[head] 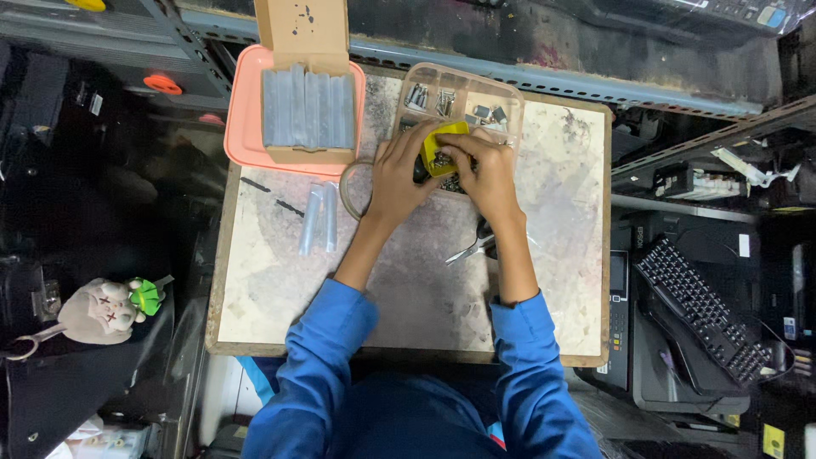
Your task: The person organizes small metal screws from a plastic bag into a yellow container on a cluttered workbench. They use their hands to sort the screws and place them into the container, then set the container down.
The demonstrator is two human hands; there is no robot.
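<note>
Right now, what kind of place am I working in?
Probably a small repair or electronics workshop: a worn work table, a clear compartment box of small metal parts, and a black keyboard on machines alongside.

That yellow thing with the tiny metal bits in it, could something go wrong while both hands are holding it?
Maybe. The yellow tray, held by the left hand and right hand, is above the clear compartment box; if it tips, small metal parts could spill into the wrong compartment or onto the worn tabletop. The scissors lie right under the right forearm, so a careless move might knock or snag them.
</note>
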